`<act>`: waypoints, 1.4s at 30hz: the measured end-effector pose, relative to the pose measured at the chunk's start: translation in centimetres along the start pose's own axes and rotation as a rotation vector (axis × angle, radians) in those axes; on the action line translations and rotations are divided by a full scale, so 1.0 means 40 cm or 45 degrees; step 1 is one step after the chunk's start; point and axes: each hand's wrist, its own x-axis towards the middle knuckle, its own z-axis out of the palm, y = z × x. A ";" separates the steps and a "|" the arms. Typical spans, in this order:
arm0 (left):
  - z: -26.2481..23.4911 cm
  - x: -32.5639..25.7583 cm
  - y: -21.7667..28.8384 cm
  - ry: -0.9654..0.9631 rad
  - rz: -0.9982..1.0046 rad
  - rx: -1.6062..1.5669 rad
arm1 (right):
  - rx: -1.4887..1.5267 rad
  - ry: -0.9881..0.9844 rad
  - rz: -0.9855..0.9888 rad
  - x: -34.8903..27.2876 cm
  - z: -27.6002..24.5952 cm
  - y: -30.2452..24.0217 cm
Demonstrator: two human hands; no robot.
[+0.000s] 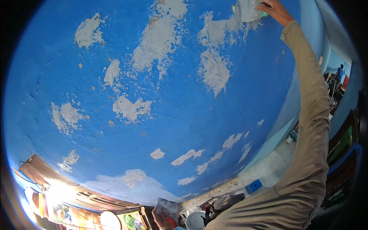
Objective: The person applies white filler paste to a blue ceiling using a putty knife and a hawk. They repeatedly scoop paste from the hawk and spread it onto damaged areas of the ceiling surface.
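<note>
here: our right hand [273, 10] grips a flat pale plaster-coated trowel [247, 9] against the patchy blue wall [184, 107], mid-smoothing; our left hand [161, 219] clasps a grey filler-laden board [167, 207] low down. next, we judge, calls for an even stroke.

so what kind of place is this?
Likely a room indoors under repair or repainting. The blue wall carries many pale filler patches; the right hand presses a flat tool on it up high, and the left hand holds a smeared board.
</note>
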 end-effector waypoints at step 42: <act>-0.025 -0.028 -0.038 -0.006 -0.007 0.072 | -0.149 0.472 0.108 0.023 -0.014 0.042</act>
